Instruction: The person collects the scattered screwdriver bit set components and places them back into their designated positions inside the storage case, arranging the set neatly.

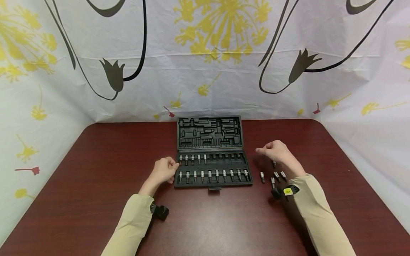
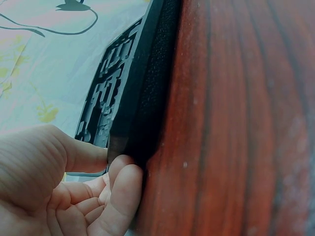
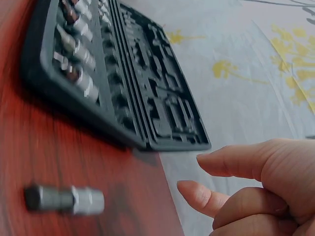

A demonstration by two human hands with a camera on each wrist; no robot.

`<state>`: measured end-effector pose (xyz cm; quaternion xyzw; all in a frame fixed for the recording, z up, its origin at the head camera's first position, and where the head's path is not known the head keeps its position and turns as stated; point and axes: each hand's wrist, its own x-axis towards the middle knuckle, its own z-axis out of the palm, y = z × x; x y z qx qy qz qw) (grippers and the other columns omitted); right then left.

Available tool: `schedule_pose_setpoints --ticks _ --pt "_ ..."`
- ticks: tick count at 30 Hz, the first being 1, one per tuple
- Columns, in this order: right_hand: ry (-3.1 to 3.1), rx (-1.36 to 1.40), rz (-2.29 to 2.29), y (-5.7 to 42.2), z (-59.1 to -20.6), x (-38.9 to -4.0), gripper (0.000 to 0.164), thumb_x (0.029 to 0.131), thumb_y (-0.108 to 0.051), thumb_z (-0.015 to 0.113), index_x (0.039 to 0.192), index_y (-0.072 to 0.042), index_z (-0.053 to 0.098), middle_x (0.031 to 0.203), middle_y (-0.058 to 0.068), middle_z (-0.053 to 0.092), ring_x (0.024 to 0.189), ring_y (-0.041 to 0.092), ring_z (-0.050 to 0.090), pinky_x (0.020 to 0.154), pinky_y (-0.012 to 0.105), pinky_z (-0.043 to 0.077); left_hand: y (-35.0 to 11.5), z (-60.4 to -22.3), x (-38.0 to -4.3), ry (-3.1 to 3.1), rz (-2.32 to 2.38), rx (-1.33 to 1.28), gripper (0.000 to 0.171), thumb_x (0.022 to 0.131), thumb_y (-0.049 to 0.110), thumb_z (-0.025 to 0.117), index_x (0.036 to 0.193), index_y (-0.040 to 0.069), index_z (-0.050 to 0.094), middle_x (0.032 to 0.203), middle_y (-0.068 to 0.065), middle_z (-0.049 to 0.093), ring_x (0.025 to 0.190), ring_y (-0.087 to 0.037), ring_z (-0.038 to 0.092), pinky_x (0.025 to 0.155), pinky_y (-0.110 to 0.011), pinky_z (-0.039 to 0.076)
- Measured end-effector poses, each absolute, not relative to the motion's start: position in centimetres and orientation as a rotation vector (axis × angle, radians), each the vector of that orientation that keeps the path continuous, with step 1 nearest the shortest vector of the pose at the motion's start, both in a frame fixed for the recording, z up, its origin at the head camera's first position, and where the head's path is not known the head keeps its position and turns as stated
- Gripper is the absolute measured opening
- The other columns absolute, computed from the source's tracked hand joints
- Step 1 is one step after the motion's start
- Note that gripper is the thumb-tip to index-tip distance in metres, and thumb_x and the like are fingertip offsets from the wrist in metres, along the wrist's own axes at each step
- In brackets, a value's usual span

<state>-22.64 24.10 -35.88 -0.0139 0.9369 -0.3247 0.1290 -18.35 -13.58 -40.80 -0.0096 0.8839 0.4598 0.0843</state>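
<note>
A black bit socket case (image 1: 224, 165) lies open on the table, its lid (image 1: 209, 143) tilted back. Bit sockets (image 1: 209, 174) fill the front row; in the back row they sit only on the left, with bare slots to the right. My left hand (image 1: 164, 170) pinches the case's left edge (image 2: 130, 98) between thumb and fingers. Right of the case, my right hand (image 1: 278, 153) hovers over the table, thumb and index finger apart with nothing between them. A loose bit socket (image 3: 64, 199) lies below it in the right wrist view.
Several more loose bit sockets (image 1: 277, 175) lie scattered right of the case, near my right wrist. The dark red wooden table (image 1: 105, 192) ends at a patterned white cloth (image 1: 205, 92) hanging behind and at both sides.
</note>
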Motion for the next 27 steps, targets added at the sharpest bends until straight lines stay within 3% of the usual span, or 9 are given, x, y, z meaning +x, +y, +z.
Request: schedule_pose_setpoints --ticks 4,10,15,20,27 --pt "2.732 -0.022 -0.934 25.3 -36.3 -22.5 0.042 0.089 -0.031 0.060 0.054 -0.013 0.045 0.049 -0.009 0.030 0.048 0.009 0.027 0.048 0.025 0.029 -13.6 -41.0 -18.5 2.642 1.343 -0.057 0.015 0.093 0.008 0.055 0.082 -0.001 0.054 0.059 -0.011 0.057 0.044 -0.016 0.057 0.043 -0.029 0.054" --pt "2.781 -0.028 -0.853 26.9 -36.9 -22.3 0.039 0.089 -0.033 0.060 0.060 -0.005 0.058 0.059 -0.006 0.049 0.059 0.013 0.038 0.053 0.026 0.033 -13.5 -41.0 -18.5 2.655 1.319 -0.058 0.016 0.094 0.010 0.055 0.082 0.000 0.054 0.057 -0.009 0.056 0.042 -0.013 0.055 0.042 -0.028 0.053" --pt "2.775 0.020 -0.859 27.9 -37.3 -22.2 0.038 0.089 -0.033 0.060 0.068 -0.002 0.064 0.062 -0.005 0.050 0.060 0.014 0.040 0.051 0.027 0.034 -13.5 -41.0 -18.5 2.653 1.330 -0.058 0.017 0.094 0.011 0.056 0.081 0.000 0.054 0.057 -0.009 0.056 0.042 -0.014 0.055 0.042 -0.028 0.053" --pt "2.744 0.094 -0.866 28.7 -37.4 -22.1 0.038 0.088 -0.032 0.061 0.061 -0.005 0.059 0.058 -0.005 0.046 0.054 0.013 0.035 0.048 0.027 0.032 -13.6 -41.1 -18.5 2.643 1.337 -0.058 0.016 0.094 0.011 0.056 0.082 0.000 0.054 0.058 -0.010 0.056 0.043 -0.014 0.056 0.042 -0.028 0.053" --pt "2.771 0.095 -0.824 29.1 -38.1 -22.4 0.036 0.086 -0.033 0.065 0.060 -0.008 0.062 0.067 -0.003 0.058 0.059 0.013 0.040 0.050 0.026 0.033 -13.5 -41.0 -18.6 2.646 1.326 -0.053 0.016 0.094 0.011 0.056 0.083 0.000 0.054 0.058 -0.010 0.056 0.043 -0.014 0.056 0.043 -0.029 0.053"
